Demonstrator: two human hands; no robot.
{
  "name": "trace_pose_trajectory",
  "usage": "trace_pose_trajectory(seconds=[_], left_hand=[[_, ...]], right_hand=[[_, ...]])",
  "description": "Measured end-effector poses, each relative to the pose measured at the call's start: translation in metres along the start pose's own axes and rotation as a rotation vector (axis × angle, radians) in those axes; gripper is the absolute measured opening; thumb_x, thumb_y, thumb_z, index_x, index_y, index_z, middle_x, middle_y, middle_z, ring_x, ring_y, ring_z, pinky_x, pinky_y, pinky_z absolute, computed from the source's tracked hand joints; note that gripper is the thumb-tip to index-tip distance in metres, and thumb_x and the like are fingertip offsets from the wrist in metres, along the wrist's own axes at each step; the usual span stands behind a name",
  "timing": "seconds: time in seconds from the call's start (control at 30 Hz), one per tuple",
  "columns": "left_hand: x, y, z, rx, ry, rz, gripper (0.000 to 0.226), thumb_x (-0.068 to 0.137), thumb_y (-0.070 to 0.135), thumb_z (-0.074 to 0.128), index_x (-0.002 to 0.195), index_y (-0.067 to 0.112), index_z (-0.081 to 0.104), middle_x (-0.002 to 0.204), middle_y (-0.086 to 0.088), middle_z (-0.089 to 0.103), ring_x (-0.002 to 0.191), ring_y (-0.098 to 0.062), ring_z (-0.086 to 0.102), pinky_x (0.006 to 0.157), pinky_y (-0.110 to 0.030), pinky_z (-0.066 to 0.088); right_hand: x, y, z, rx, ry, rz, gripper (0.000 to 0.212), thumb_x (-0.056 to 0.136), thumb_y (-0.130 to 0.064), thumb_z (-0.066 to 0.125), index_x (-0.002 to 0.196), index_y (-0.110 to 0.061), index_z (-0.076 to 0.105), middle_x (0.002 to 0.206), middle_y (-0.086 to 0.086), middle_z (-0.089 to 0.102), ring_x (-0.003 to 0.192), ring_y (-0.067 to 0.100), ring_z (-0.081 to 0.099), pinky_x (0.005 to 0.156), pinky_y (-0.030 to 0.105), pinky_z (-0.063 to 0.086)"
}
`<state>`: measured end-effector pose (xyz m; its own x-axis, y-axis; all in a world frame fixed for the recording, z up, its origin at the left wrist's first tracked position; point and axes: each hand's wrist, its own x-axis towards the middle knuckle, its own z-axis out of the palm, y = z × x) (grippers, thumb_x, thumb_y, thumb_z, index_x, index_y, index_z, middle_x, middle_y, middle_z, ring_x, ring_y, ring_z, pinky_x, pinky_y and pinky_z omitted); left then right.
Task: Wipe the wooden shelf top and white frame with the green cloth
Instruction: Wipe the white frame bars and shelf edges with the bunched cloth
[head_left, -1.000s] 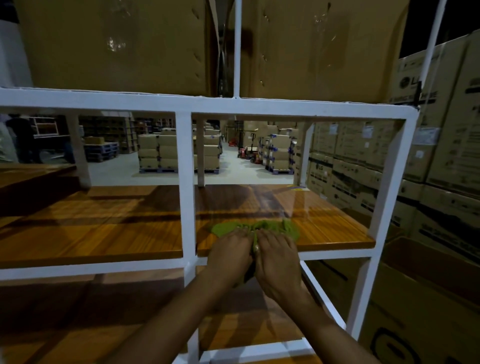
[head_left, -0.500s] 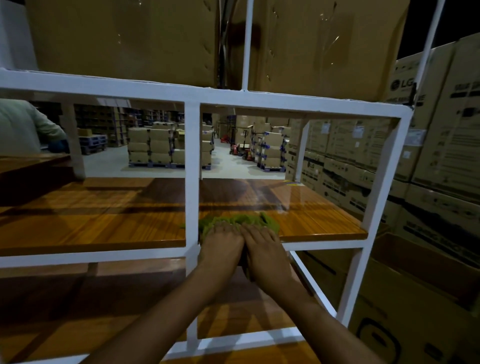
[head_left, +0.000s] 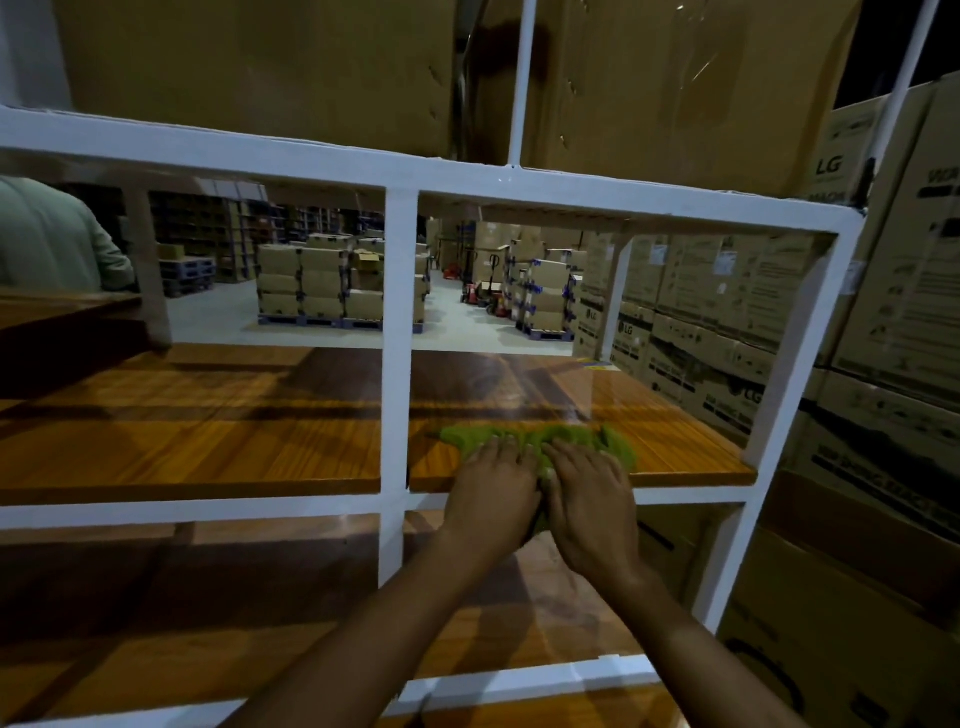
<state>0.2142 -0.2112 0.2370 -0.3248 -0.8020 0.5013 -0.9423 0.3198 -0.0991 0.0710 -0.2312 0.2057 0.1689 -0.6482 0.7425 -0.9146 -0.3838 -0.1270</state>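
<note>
A green cloth (head_left: 535, 440) lies spread on the wooden shelf (head_left: 208, 447) near its front edge, right of the white frame's centre post (head_left: 397, 343). My left hand (head_left: 491, 501) and my right hand (head_left: 589, 501) press side by side on the cloth's near part, over the front rail, fingers pointing away from me. The cloth's near edge is hidden under both hands. The white frame's top rail (head_left: 571, 195) runs above and its right post (head_left: 795, 353) stands to the right.
Large cardboard boxes (head_left: 753, 83) sit on the top level and stacked boxes (head_left: 883, 322) crowd the right side. A lower wooden shelf (head_left: 182, 597) lies beneath. A person in a pale green top (head_left: 47, 239) stands at far left. Palleted boxes (head_left: 322, 286) fill the warehouse behind.
Both hands stay pressed on the cloth, which has slid slightly along the shelf's front edge and now spreads wider to the right. The view shifted, and a person came into sight at left.
</note>
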Motion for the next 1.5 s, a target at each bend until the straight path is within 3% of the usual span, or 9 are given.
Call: trace_pose_trajectory(seconds=[0.17,0.33,0.57,0.9,0.97,1.07,1.17,1.27,1.5], left_hand=[[-0.009,-0.018,-0.011,0.057,-0.064,-0.147,0.059,0.097,0.047,0.039,0.139,0.006,0.044,0.143,-0.019,0.046,0.131,-0.033,0.043,0.106,-0.04,0.035],[-0.02,-0.037,-0.03,0.082,-0.198,-0.15,0.05,0.089,0.041,0.052,0.128,0.01,0.051,0.132,-0.012,0.051,0.119,-0.027,0.049,0.092,-0.035,0.044],[0.002,-0.012,-0.016,-0.011,-0.243,-0.033,0.079,0.088,0.042,0.053,0.152,0.006,0.024,0.161,-0.015,0.013,0.148,-0.033,0.01,0.121,-0.041,0.014],[0.05,0.071,0.015,-0.022,-0.062,0.122,0.067,0.088,0.044,0.056,0.142,0.008,0.04,0.145,-0.014,0.045,0.133,-0.031,0.039,0.111,-0.039,0.03],[0.055,0.076,0.017,-0.041,-0.043,0.134,0.066,0.087,0.045,0.058,0.14,0.01,0.042,0.144,-0.011,0.046,0.132,-0.029,0.04,0.108,-0.038,0.033],[0.057,0.07,0.017,-0.101,-0.051,0.157,0.069,0.086,0.05,0.058,0.143,0.015,0.042,0.149,-0.008,0.043,0.136,-0.028,0.037,0.111,-0.04,0.031],[0.046,0.056,0.02,-0.114,-0.036,0.096,0.065,0.082,0.056,0.051,0.135,0.02,0.05,0.141,-0.009,0.052,0.13,-0.03,0.045,0.109,-0.041,0.032],[0.028,0.041,0.025,-0.04,0.029,-0.011,0.063,0.077,0.056,0.052,0.129,0.019,0.057,0.126,-0.009,0.06,0.118,-0.031,0.054,0.099,-0.044,0.042],[0.037,0.066,0.03,0.054,0.071,-0.112,0.061,0.078,0.051,0.061,0.125,0.012,0.061,0.122,-0.01,0.062,0.114,-0.031,0.057,0.093,-0.043,0.046]], right_hand=[[0.016,-0.027,0.003,-0.049,-0.106,-0.078,0.053,0.097,-0.036,0.028,0.121,-0.013,0.069,0.125,0.008,0.067,0.118,0.026,0.06,0.099,0.04,0.041],[0.015,-0.051,0.005,-0.012,-0.16,-0.217,0.051,0.094,-0.039,0.035,0.125,-0.011,0.064,0.128,0.011,0.064,0.117,0.029,0.058,0.099,0.042,0.041],[0.006,0.005,-0.002,0.008,-0.166,-0.235,0.045,0.097,-0.04,0.042,0.134,-0.019,0.056,0.136,0.006,0.058,0.126,0.026,0.051,0.103,0.04,0.033],[0.0,0.107,-0.034,0.056,-0.177,-0.045,0.061,0.102,-0.052,0.016,0.136,-0.025,0.058,0.142,-0.001,0.055,0.135,0.018,0.044,0.111,0.04,0.028],[0.007,0.116,-0.037,0.102,-0.191,0.044,0.064,0.1,-0.052,0.016,0.124,-0.022,0.067,0.131,0.001,0.064,0.126,0.019,0.053,0.11,0.04,0.033],[0.023,0.106,-0.04,0.013,-0.145,0.115,0.05,0.099,-0.044,0.026,0.068,-0.021,0.058,0.073,0.005,0.066,0.072,0.025,0.063,0.098,0.046,0.045],[0.03,0.073,-0.036,-0.043,-0.068,0.064,0.036,0.087,-0.02,0.058,0.054,-0.018,0.045,0.05,0.005,0.05,0.044,0.027,0.05,0.058,0.039,0.055],[0.027,0.046,-0.026,0.059,-0.021,0.039,0.031,0.092,-0.023,0.06,0.064,-0.013,0.056,0.06,0.006,0.057,0.056,0.025,0.055,0.059,0.031,0.046],[0.017,0.08,-0.016,0.037,-0.111,-0.053,0.047,0.103,-0.044,0.032,0.109,-0.013,0.067,0.115,0.009,0.068,0.111,0.026,0.06,0.098,0.039,0.045]])
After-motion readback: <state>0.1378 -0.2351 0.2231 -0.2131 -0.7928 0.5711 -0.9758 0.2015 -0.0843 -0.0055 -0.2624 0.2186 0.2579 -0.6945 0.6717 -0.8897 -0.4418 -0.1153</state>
